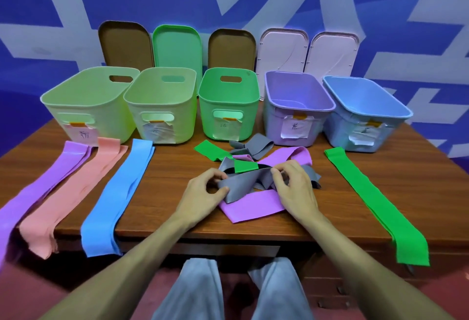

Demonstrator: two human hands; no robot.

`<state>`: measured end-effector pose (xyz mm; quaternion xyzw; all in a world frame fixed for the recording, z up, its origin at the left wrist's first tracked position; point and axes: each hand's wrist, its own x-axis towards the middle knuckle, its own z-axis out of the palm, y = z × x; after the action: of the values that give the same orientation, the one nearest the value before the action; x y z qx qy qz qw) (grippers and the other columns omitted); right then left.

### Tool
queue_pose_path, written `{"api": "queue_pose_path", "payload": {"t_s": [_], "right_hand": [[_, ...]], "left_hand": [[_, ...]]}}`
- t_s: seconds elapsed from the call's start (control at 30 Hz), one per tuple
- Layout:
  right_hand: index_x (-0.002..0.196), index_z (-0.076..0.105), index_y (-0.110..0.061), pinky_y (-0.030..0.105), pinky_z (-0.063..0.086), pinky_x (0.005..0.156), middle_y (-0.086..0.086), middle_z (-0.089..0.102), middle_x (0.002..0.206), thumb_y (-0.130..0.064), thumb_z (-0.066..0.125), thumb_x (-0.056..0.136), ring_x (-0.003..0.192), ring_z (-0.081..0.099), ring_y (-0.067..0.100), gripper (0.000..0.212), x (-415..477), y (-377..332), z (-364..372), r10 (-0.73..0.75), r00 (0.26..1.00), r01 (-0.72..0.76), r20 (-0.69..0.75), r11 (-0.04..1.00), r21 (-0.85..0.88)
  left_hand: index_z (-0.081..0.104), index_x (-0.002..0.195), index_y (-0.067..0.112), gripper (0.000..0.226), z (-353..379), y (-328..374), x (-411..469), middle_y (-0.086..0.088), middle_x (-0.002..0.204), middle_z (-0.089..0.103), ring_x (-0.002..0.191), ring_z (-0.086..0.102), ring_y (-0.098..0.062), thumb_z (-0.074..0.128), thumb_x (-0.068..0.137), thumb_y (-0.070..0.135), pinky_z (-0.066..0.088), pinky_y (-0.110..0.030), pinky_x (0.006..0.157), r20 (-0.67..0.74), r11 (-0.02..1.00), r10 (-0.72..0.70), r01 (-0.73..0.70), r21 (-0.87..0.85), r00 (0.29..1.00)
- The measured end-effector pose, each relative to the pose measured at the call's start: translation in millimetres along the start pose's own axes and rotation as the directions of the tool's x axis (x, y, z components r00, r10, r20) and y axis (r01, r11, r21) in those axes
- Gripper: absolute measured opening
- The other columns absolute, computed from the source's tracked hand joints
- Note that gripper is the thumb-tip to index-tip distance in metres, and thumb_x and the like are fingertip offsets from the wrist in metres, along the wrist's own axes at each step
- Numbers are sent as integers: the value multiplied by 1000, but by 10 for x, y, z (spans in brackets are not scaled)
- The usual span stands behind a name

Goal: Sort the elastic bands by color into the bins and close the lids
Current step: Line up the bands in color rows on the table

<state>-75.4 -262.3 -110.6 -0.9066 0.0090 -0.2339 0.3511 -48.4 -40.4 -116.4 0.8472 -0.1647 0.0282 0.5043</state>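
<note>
We hold the grey band point(241, 183) between both hands. Our left hand point(203, 193) pinches its fold at nine o'clock, and our right hand point(291, 187) curls round its bunched end at three. It lies mid-table point(165, 193) on a purple band point(253, 205), tangled with a green band point(245, 166). From ten to two o'clock stand five open bins: pale yellow bin point(114, 122), second yellow bin point(182, 116), green bin point(205, 122), purple bin point(274, 127) and blue bin point(337, 129). Inside the purple and blue ones we see only bare plastic; the other floors are hidden. The lids point(177, 48) lean on the wall behind.
</note>
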Motion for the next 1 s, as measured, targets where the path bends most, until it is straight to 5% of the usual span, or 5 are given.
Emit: {"api": "queue_pose_path", "payload": {"t_s": [0.1, 0.33, 0.53, 0.8, 1.0], "right_hand": [[82, 67, -12, 28, 46, 73, 0, 58, 87, -17, 59, 89, 77, 55, 14, 11, 86, -195, -109, -52, 997, 52, -56, 999, -12], [89, 57, -17, 33, 46, 67, -5, 64, 78, -21, 54, 91, 73, 58, 18, 6, 290, -723, -357, -109, 993, 104, -46, 990, -94], [97, 60, -11, 37, 45, 76, 6, 67, 93, -15, 50, 93, 88, 59, 27, 11, 665, -1029, -508, -181, 980, 170, -85, 978, -121], [88, 74, -16, 4, 39, 65, -5, 68, 80, -20, 64, 87, 75, 58, 8, 10, 1100, -1539, -709, -54, 972, 110, -228, 964, 240], [83, 72, -15, 10, 45, 69, -4, 68, 78, -14, 69, 84, 68, 57, -3, 3, 1231, -1833, -847, -54, 958, 167, -282, 905, 392]], "left_hand": [[62, 91, 27, 18, -8, 10, 6, 10, 92, 65, 86, 57, 1, 70, 80, 14, 40, -7, 72, -12, 1000, -12, 11, -25, 1000], [67, 94, 22, 13, -48, 28, 4, 5, 92, 68, 86, 59, -8, 71, 82, 19, 44, -11, 73, -51, 994, -34, 28, -105, 998], [64, 86, 22, 6, -203, 328, 143, 6, 78, 66, 69, 54, -6, 65, 87, 16, 45, -22, 65, -71, 973, 106, -118, -198, 992], [48, 84, 26, 12, -424, 617, 394, 9, 63, 55, 60, 47, -5, 54, 94, 27, 38, -29, 63, -37, 963, 150, -155, -220, 988], [53, 102, 22, 11, -523, 745, 463, -5, 92, 57, 84, 51, -14, 57, 92, 17, 41, -20, 75, 81, 947, 92, -62, -314, 992]]}}
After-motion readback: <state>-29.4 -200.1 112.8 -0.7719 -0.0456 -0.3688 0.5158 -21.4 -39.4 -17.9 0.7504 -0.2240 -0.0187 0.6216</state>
